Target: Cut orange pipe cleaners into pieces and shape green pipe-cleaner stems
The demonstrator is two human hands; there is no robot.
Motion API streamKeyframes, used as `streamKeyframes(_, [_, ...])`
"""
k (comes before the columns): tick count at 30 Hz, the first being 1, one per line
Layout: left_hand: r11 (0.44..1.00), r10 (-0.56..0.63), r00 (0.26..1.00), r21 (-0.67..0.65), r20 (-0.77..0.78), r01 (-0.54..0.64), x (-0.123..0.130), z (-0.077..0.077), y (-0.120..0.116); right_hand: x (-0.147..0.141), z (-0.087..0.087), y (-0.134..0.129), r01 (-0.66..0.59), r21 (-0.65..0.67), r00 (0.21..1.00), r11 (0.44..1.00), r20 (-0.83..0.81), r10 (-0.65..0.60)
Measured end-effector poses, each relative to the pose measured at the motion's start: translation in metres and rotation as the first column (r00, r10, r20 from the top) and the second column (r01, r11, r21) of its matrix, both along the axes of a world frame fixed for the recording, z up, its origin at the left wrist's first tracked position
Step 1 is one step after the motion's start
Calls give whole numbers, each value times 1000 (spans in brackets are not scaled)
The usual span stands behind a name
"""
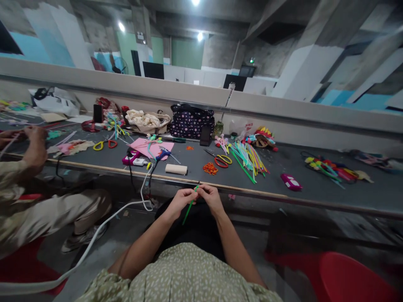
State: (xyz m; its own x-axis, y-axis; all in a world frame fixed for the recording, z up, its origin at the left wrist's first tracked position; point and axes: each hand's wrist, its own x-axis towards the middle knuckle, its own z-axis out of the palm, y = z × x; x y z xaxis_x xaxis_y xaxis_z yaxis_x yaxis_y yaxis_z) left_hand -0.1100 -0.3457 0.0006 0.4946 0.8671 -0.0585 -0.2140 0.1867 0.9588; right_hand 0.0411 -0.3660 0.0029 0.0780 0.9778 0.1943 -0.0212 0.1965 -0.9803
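Green strip (pixel 188 212) pinched by left hand (pixel 185 198) and right hand (pixel 209 197), forearms converging.

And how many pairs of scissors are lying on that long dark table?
2. The yellow-and-red-handled scissors lie left of the flat pink sheet; the orange-and-yellow-handled scissors lie left of the bundle of colourful fuzzy stems. Others may be hidden.
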Motion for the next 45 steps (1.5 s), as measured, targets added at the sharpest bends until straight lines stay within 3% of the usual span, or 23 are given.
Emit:
streamKeyframes(7, [999, -22, 999, 26, -29, 23, -4, 0, 4, -5, 3, 3, 47, 49, 999, 998, 7, -48])
streamKeyframes(18, [976, 136, 990, 167, 24, -138, 5, 22, -11, -4, 15, -9, 101, 164, 982, 981, 140, -125])
streamKeyframes(23, [978, 55, 998, 201, 39, -61, 10, 30, -13, 0, 22, -14, 110, 137, 988, 985, 92, -123])
streamKeyframes(30, [976, 82, 997, 204, 1, -80, 5, 28, -10, -2, 25, -19, 93, 137, 993, 986, 54, -102])
streamKeyframes(38, [943, 123, 992, 312, -13, -113, 6, 25, -10, -1, 25, -21, 153, 199, 967, 968, 171, -187])
streamKeyframes(41, [936, 139, 990, 325, 4, -133, 8, 24, -10, -4, 24, -20, 165, 150, 980, 975, 89, -180])
streamKeyframes(45, [975, 55, 998, 216, 16, -57, 9, 20, -11, -4, 24, -18, 171, 97, 985, 980, -10, -171])
